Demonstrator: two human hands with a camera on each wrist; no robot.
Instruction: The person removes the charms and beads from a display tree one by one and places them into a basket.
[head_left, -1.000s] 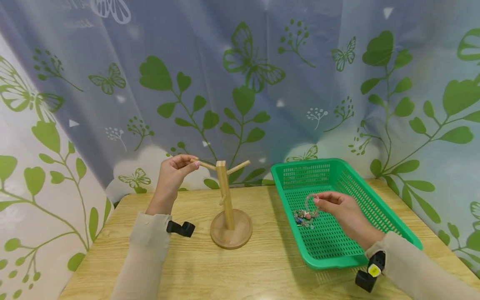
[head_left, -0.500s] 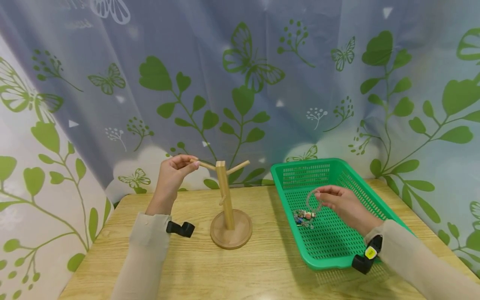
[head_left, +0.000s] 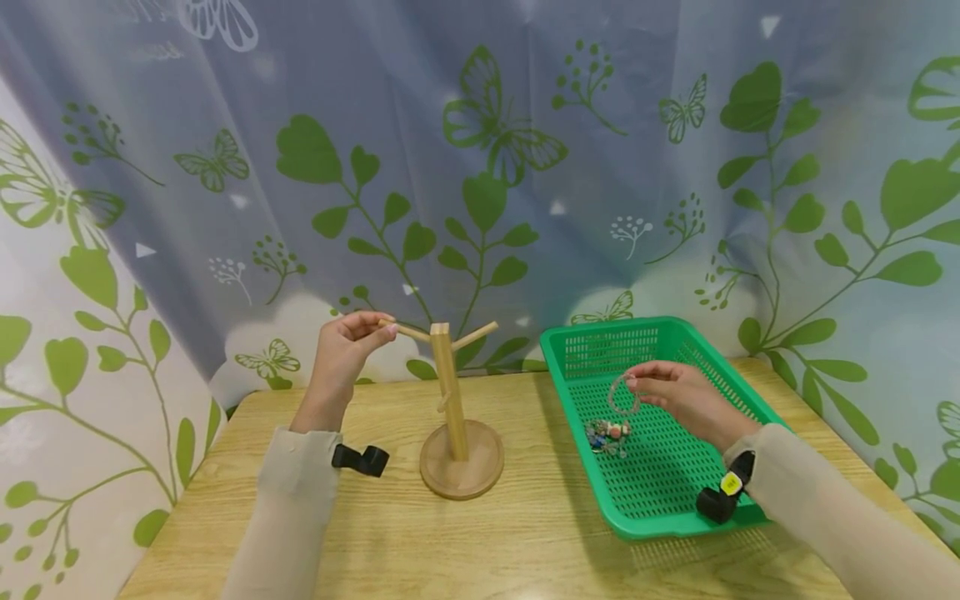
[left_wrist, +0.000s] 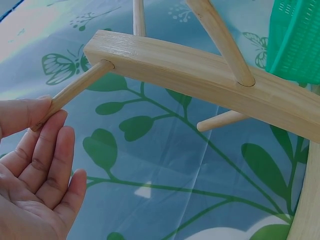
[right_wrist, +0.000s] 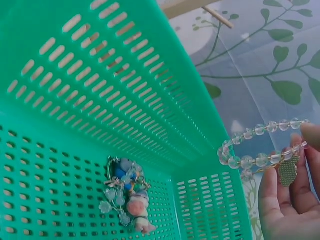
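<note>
My left hand (head_left: 341, 358) pinches the tip of a left peg (left_wrist: 75, 92) on a wooden peg stand (head_left: 450, 392), between thumb and fingers. The stand is upright on a round base, and its visible pegs are bare. Over the green basket, my right hand (head_left: 686, 400) pinches a bracelet of clear beads (right_wrist: 260, 131), which hangs as a loop. A small flat charm (right_wrist: 288, 171) dangles from it in the right wrist view. Below, on the basket floor, lies a small heap of trinkets (head_left: 607, 437), among them a pinkish figure (right_wrist: 138, 206) and pale flower-like pieces.
The green plastic basket (head_left: 622, 525) with slotted walls stands on the right of the wooden table (head_left: 360, 533), a short way from the stand. A curtain (head_left: 420, 150) printed with leaves and butterflies hangs close behind the table and along its sides.
My right hand has risen slightly, lifting the bracelet off the heap of trinkets until it hangs apart above it. The left hand stays on the peg.
</note>
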